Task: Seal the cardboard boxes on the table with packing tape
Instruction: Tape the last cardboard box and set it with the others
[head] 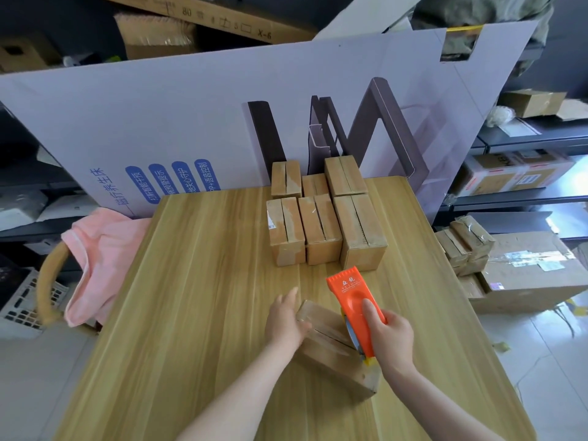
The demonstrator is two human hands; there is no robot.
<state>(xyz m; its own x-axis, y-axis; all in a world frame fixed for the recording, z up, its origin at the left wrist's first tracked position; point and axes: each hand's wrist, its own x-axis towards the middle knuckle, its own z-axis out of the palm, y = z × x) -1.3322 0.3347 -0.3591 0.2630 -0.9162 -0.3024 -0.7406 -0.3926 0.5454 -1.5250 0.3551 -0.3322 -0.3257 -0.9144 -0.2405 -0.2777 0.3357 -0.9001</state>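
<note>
A small cardboard box [331, 351] lies tilted on the wooden table [191, 281] near its front. My left hand [284, 319] rests flat on the box's left end, fingers straight. My right hand [389, 337] grips an orange tape dispenser [354, 307], thumb on top. The dispenser lies over the right part of the box, and a strip of tape [370, 362] shows at its near end. Several more cardboard boxes [321, 227] stand in two rows at the back of the table, their top flaps closed.
A large printed cardboard sheet [222, 122] stands behind the table. A pink cloth [101, 259] hangs over a chair at the left. More boxes [521, 268] are stacked on the floor to the right, with shelves [525, 186] behind them.
</note>
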